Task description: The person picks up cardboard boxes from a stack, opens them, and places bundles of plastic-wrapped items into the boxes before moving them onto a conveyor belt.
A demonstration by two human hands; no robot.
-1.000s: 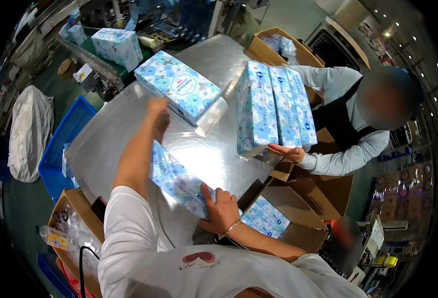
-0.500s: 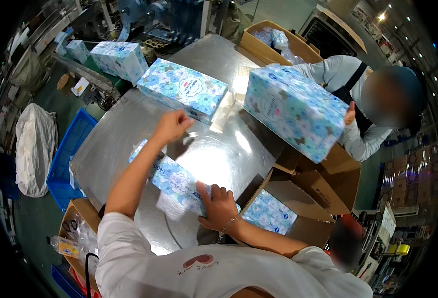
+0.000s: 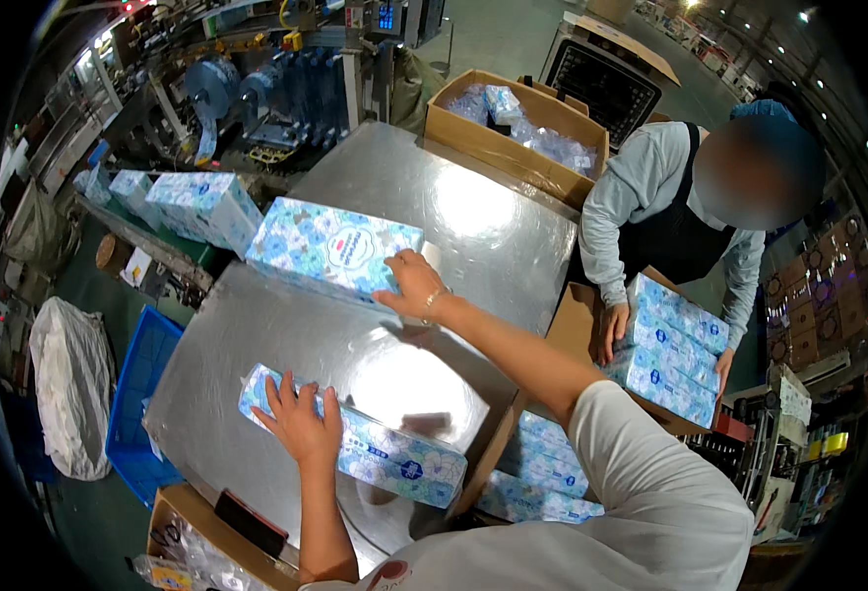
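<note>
A long blue floral tissue pack (image 3: 399, 458) lies on the near side of the metal table (image 3: 207, 369). My left hand (image 3: 301, 419) rests on its left part, fingers spread. Farther back is a larger floral tissue bundle (image 3: 306, 241). My right hand (image 3: 416, 284) reaches across to its right front corner, with thumb and fingers apart against it. On the right, a co-worker's two hands (image 3: 614, 330) are on another bundle of floral packs (image 3: 675, 345), at the opening of a cardboard box.
More floral bundles (image 3: 202, 207) stand on the conveyor at the far left. An open carton (image 3: 483, 502) beside me holds several packs. Behind the table is a carton of clear plastic (image 3: 522, 138). A blue crate (image 3: 143, 404) and a white sack (image 3: 69, 389) stand left.
My right hand has left the near pack for the far bundle, while my left hand has come down onto the near pack. The co-worker has lowered the bundle to the box. The view has shifted.
</note>
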